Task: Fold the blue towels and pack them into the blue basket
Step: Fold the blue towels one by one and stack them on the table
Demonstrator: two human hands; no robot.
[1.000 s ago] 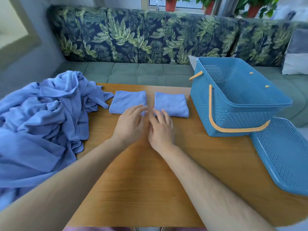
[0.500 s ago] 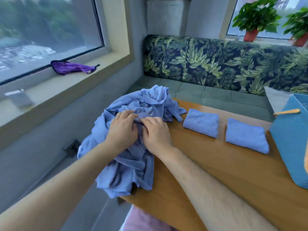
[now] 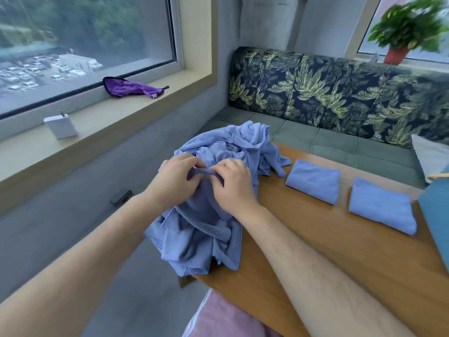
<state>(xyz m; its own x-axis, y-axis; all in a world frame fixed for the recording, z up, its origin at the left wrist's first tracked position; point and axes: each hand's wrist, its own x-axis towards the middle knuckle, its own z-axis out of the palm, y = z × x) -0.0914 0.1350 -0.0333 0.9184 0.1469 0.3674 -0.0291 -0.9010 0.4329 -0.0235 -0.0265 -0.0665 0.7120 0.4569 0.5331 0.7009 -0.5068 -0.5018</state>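
Note:
A heap of crumpled blue towels (image 3: 213,229) lies on the left end of the wooden table (image 3: 340,251) and hangs over its edge. My left hand (image 3: 176,178) and my right hand (image 3: 233,186) sit close together on top of the heap, each pinching a bunched fold of one towel between fingers and thumb. Two folded blue towels lie side by side on the table: one folded towel (image 3: 314,181) nearer the heap, the other folded towel (image 3: 381,209) to its right. Only a corner of the blue basket (image 3: 437,215) shows at the right edge.
A leaf-patterned sofa (image 3: 340,98) runs behind the table. The window sill on the left holds a purple cloth (image 3: 131,87) and a small white box (image 3: 60,126). A potted plant (image 3: 403,37) stands on the far sill. Grey floor lies left of the table.
My hands left the table in front of the folded towels and moved left onto the heap. They now pinch a fold and have lifted it a little. The view swung left.

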